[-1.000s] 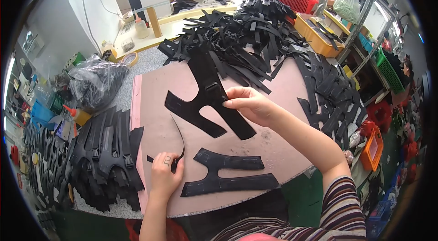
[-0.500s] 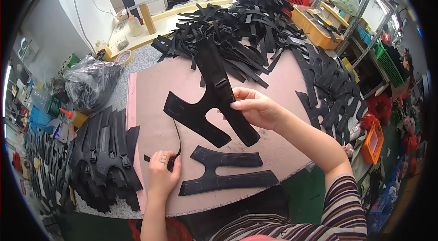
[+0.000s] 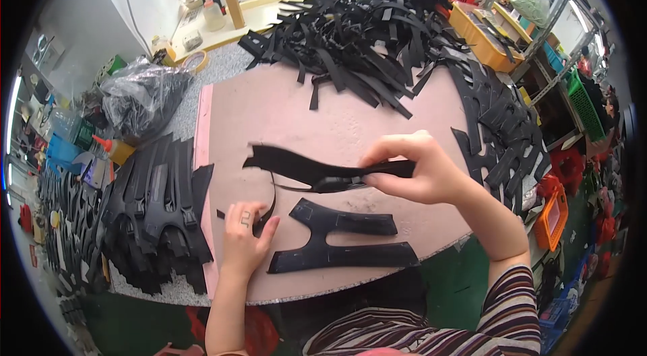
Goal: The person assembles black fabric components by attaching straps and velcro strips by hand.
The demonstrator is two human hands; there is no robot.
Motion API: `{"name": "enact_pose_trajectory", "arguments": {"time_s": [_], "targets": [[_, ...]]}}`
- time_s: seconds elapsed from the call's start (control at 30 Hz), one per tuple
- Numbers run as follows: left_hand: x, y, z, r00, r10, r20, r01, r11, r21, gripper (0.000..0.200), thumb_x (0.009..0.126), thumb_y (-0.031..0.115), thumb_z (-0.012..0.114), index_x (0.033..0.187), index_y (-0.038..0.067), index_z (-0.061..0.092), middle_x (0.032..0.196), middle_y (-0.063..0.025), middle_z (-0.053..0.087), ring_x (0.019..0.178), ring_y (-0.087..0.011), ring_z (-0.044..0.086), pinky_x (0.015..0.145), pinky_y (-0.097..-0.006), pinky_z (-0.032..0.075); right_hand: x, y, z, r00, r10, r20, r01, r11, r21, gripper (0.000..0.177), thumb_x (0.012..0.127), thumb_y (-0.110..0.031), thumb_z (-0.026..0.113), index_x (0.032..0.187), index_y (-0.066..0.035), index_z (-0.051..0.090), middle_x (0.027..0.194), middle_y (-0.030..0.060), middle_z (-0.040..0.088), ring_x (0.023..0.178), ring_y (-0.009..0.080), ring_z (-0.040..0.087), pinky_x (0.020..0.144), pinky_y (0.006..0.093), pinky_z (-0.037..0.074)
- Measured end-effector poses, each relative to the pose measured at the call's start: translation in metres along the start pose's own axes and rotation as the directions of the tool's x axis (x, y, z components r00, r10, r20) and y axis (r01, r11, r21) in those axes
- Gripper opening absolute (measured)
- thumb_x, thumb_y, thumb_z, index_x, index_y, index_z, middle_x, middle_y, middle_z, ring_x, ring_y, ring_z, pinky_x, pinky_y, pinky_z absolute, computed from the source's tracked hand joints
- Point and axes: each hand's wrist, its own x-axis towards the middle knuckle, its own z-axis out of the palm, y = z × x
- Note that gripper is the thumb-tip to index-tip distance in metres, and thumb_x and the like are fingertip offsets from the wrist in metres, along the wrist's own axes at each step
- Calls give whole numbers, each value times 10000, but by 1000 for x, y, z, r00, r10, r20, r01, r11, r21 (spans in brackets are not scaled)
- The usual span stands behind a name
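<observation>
My right hand grips a black forked cut piece by one end and holds it nearly edge-on above the pink work board. My left hand rests on the board's near left, pinching the end of a thin black strap that curves up to the held piece. A second black forked piece lies flat on the board just right of my left hand.
A heap of black straps covers the far side of the board. Stacks of black pieces lie at the left and right. A black plastic bag, glue bottles, orange and red bins stand around. Another person sits at a sewing machine at the back.
My right hand has lifted and turned the forked piece from lying spread on the board to nearly edge-on, nearer to me. My left hand's fingers have spread a little on the strap.
</observation>
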Motion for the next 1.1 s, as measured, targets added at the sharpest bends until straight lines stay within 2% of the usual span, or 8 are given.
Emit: {"name": "enact_pose_trajectory", "arguments": {"time_s": [0.07,0.13,0.2,0.27,0.47,0.5,0.7,1.1], "targets": [[3,1,-4,987,89,-135,-80,995,66,322,928,290,727,1093,20,666,1033,-141,627,967,-306,607,887,-409,481,-6,-16,1,998,-54,-18,51,992,-117,168,827,-58,733,993,-40,714,883,97,738,849,223,722,758,317,542],[2,6,-13,985,11,-170,-47,977,-210,422,942,361,712,1158,4,651,1099,-144,624,1039,-289,600,940,-402,464,-10,-26,3,997,-72,0,70,980,-186,172,805,-49,725,976,-47,714,867,107,732,835,268,719,743,339,545],[7,26,-21,980,-122,-155,22,849,-528,555,943,454,702,1216,-24,634,1152,-126,628,1102,-237,590,977,-379,448,-13,-30,3,997,-51,53,61,974,-218,169,801,-48,719,969,-50,711,874,110,732,831,300,710,741,358,548],[14,50,-24,986,-103,-133,-15,734,-679,569,868,378,802,1238,-19,633,1135,-107,634,1082,-226,602,974,-368,449,-16,-28,8,995,-66,81,82,973,-217,171,792,-53,729,961,-62,712,836,88,716,784,281,693,731,369,532],[22,70,-27,997,70,-38,-78,750,-656,543,672,-18,881,1168,47,671,1070,-65,688,979,-201,637,882,-332,487,-23,-37,11,986,-84,142,119,958,-259,187,771,-46,736,955,-70,718,780,68,689,737,260,668,722,368,511],[24,75,-30,994,98,-45,-105,780,-617,440,673,-77,845,1063,70,705,986,-53,720,920,-208,646,821,-326,501,-24,-39,10,986,-76,150,113,959,-262,188,769,-45,735,955,-68,718,776,68,687,735,260,667,722,368,512],[24,81,-31,988,150,-44,-148,803,-577,323,674,-72,841,941,72,730,886,-32,732,841,-210,649,761,-334,503,-28,-39,12,986,-84,141,118,960,-253,191,766,-43,732,955,-65,718,764,73,680,734,262,666,721,369,513],[22,81,-32,989,148,2,-115,776,-620,292,695,-79,835,947,40,748,889,-64,732,836,-207,654,762,-330,500,-29,-40,10,984,-49,171,83,977,-195,175,797,-60,723,972,-59,720,789,95,701,757,284,687,728,374,530]]}}
